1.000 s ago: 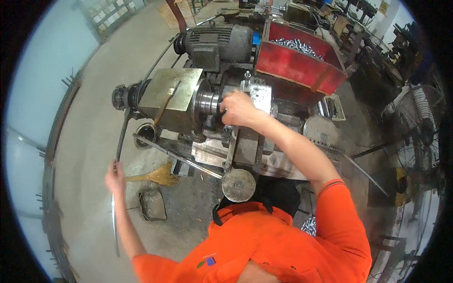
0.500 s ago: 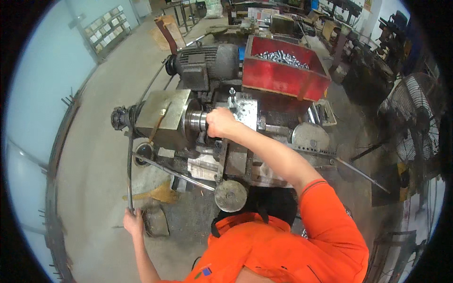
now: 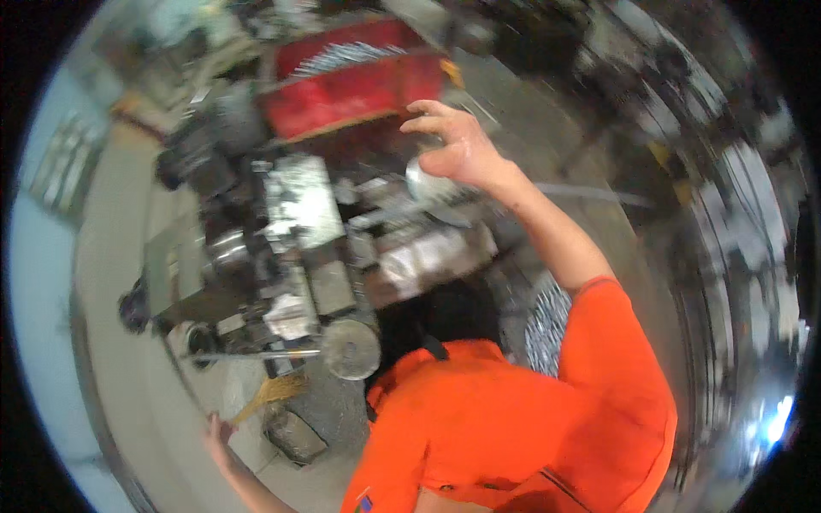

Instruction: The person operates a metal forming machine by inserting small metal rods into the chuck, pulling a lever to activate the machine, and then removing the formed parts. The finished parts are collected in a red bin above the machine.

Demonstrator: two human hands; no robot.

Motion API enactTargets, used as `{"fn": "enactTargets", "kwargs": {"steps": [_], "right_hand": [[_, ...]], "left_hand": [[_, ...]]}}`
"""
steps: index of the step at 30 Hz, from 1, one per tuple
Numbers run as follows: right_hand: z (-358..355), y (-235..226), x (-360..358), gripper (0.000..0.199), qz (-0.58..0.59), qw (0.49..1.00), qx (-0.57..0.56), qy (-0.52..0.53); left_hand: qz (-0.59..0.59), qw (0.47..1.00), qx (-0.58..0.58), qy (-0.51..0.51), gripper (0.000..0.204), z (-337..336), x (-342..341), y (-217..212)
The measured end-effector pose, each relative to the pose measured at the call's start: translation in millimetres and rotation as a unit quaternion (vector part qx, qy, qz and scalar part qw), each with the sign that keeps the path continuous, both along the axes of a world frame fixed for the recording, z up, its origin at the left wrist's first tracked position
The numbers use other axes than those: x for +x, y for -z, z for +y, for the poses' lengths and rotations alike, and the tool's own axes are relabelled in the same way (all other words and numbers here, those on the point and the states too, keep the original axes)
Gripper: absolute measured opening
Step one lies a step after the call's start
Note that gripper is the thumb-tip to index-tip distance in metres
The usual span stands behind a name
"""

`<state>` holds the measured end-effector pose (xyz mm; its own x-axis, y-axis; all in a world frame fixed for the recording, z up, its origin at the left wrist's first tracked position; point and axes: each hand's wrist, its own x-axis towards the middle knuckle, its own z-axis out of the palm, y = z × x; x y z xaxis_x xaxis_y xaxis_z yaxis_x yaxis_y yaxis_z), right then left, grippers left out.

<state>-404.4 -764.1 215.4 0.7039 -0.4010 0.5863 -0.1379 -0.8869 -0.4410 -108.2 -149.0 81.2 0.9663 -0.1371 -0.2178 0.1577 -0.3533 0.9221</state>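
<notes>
From up here I see my right hand (image 3: pixel 457 150) raised over the machine, fingers loosely curled and spread, clamped on nothing that I can make out. Just under its palm sits a round, pale metal dish (image 3: pixel 432 184), shiny and shallow, its edge touching or nearly touching the heel of the hand; the blur keeps me from telling which. Just beyond the fingertips is a red bin (image 3: pixel 355 81), long and box-shaped, heaped with small silvery parts.

To the left of that hand spreads the grey lathe-like machine (image 3: pixel 291 248), greasy and dull, with blocky steel slides and a bright flat plate on top. At its near edge, down toward my body, a round handwheel (image 3: pixel 351 349) faces up, worn grey with a darker hub.

My left hand (image 3: pixel 218 432) hangs low and well apart from the right one, down beside the floor. It is small and smeared in the picture, so I cannot tell whether it grips anything. Near it lie the yellow bristles of a broom (image 3: pixel 269 395) and a dark rectangular tray (image 3: pixel 295 434).

My orange sleeve (image 3: pixel 611 342) fills the space below the right forearm.
</notes>
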Motion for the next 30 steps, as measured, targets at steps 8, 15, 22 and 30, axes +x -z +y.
{"fn": "enactTargets", "kwargs": {"steps": [8,15,22,30], "right_hand": [[3.0,198.6,-317.4,0.033,0.32,0.823,0.189,0.429],[37.4,302.0,-351.5,0.026,0.433,0.702,0.286,0.488],[39.5,311.4,-315.2,0.025,0.476,0.746,0.128,0.449],[26.9,307.7,-333.2,0.031,0.569,0.725,0.135,0.365]], "left_hand": [[0.092,0.995,-0.022,-0.011,0.041,43.3,43.8,37.1],[0.226,0.965,-0.056,-0.117,0.031,92.8,97.0,60.9],[0.058,0.994,0.013,-0.095,0.028,65.3,55.9,46.3],[0.033,0.999,0.029,0.012,0.042,22.6,0.3,1.9]]}}
